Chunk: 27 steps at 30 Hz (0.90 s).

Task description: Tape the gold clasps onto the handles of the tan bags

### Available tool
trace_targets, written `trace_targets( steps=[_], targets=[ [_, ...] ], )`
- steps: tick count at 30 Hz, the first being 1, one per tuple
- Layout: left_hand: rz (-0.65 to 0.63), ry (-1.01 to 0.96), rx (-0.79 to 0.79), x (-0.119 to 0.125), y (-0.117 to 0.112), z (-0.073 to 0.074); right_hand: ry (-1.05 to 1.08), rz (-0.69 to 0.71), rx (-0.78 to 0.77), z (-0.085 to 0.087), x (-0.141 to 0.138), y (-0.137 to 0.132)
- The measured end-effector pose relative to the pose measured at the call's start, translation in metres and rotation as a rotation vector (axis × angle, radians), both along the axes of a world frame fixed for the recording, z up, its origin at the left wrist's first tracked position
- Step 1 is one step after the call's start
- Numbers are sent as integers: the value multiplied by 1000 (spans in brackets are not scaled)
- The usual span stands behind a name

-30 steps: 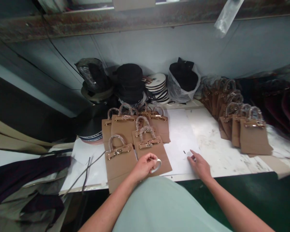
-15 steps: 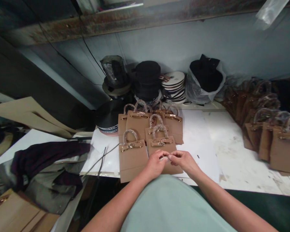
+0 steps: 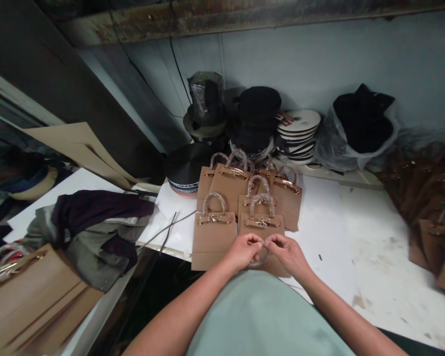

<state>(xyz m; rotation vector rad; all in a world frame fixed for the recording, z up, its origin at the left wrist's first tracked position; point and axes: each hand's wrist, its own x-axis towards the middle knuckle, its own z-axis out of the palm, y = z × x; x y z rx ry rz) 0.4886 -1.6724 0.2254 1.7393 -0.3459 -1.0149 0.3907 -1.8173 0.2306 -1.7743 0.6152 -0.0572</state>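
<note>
My left hand (image 3: 245, 252) is closed, its fingers curled against a thin, see-through ring (image 3: 258, 263) that looks like a roll of clear tape. Thumb and forefinger of my right hand (image 3: 287, 251) are pinched together right beside the left fingertips; whatever is in that pinch is too small to make out. Both hands are in front of a brown bag (image 3: 274, 268) with a plastic-wrapped handle and gold-coloured clasp, partly covering it. Another such bag (image 3: 214, 242) stands to its left. Several more, like the bag (image 3: 289, 205) at the back right, stand behind.
Black rolls (image 3: 188, 165) and a stack of white-sided reels (image 3: 298, 133) line the wall. Dark material fills a plastic bag (image 3: 367, 123). More brown bags (image 3: 439, 242) stand right. Crumpled clothing (image 3: 85, 232) and brown bags (image 3: 33, 301) lie left. Dark strips (image 3: 168, 231) cross the table edge.
The view has turned, so the table's things sit differently in it. My hands stay close together at the bag; the clear ring now shows below the left fingers.
</note>
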Motion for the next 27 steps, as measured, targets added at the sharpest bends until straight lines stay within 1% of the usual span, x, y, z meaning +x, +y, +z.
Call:
trace_targets(
  steps=[2,4,6,8,10,12,13,15,18,20,22,27],
  targets=[
    [22,37,1,1,0,0,-1,21,-11,-4,4,-1],
    [48,52,11,3,-4,-2,-37,59,-55,-4,7,-1],
    [69,60,30,6,-8,-7,-103,92,-132,0,8,-2],
    [88,54,58,12,-11,-15,-164,118,-187,8,8,-4],
    [106,16,92,18,-12,-24,-179,122,-176,15,10,-10],
    [109,-64,105,24,-12,-30,-154,91,-110,13,17,-21],
    [97,-120,95,26,-12,-31,-130,73,-75,8,22,-28],
    [44,-247,43,29,-15,-30,-77,64,-35,-11,33,-41],
    [-77,-390,-32,32,-21,-25,-26,113,-83,-44,48,-54],
    [-139,-428,-30,34,-24,-24,-15,120,-124,-59,54,-56],
    [-178,-443,-4,36,-24,-26,-10,115,-166,-66,57,-56],
    [-231,-465,39,39,-23,-32,-9,124,-252,-72,63,-53]
  ],
)
